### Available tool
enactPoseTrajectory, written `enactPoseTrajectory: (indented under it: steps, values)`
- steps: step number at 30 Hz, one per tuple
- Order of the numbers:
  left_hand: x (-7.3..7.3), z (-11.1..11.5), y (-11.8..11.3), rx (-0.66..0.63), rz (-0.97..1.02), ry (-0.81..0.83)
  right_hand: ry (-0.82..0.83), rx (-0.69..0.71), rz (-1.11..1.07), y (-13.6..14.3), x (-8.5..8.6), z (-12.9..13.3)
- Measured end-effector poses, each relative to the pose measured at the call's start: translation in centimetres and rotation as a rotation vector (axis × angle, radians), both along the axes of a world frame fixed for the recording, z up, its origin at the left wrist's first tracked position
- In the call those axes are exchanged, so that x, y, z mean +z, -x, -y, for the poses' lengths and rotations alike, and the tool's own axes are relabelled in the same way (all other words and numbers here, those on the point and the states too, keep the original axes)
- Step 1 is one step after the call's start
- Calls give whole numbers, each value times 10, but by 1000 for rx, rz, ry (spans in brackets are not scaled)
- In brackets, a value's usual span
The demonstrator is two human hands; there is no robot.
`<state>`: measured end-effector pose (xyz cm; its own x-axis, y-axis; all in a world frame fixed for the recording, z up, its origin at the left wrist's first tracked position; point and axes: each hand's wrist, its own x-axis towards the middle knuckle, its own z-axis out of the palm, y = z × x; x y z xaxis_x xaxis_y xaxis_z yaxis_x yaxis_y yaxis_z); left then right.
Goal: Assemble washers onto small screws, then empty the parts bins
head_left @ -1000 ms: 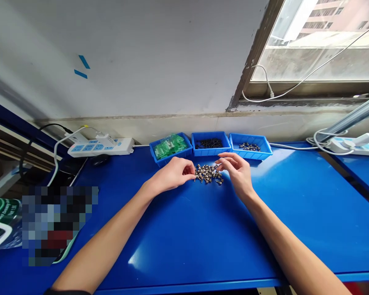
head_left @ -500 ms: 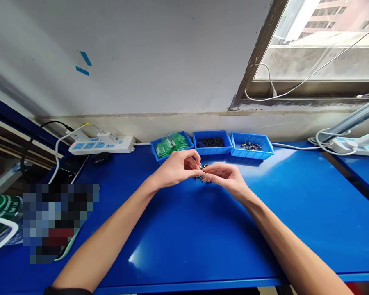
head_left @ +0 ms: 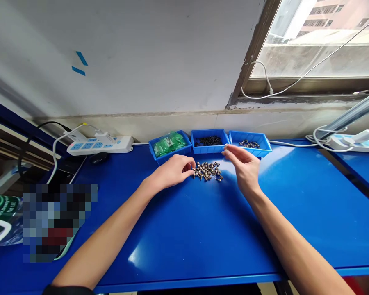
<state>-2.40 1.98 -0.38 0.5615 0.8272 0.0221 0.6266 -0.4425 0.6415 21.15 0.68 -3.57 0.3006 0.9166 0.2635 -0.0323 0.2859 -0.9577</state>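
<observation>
Screws lie well behind the front edge.

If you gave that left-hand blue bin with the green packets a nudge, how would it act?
The blue bin would probably slide rather than tip, since it looks low and wide on a glossy tabletop. Its walls look like stiff plastic, while the green packets might shift, being loosely heaped.

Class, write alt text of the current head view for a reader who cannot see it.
Two bare hands work at a pile of small metal screws on a blue table: the left hand at its left edge, the right hand raised beside it. Behind stand three blue bins, holding green packets, dark screws and shiny screws.
</observation>
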Motion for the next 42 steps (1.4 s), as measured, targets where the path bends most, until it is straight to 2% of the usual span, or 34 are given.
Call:
enactPoseTrajectory:
  steps: [2,6,16,21,24,27,31,36,42]
  values:
    - [-3,0,-1,-6,-68,-15,-36,-62,49,-9,-3,-5]
    - [-5,0,-4,-2,-175,-65,19,-68,99,-20,-7,-10]
    - [-11,1,-7,60,-220,-131,59,48,152,-2,3,0]
    - [-11,0,-8,62,-47,-123,69,170,189,7,5,7]
    - [-8,1,-11,99,134,-161,91,295,261,11,6,11]
    - [-2,4,-14,136,320,-130,85,366,332,14,7,15]
    - [3,6,-16,167,455,-52,75,400,355,17,9,18]
    - [3,6,-16,162,585,143,68,381,257,20,7,18]
    - [2,8,-20,169,639,235,106,432,150,23,5,19]
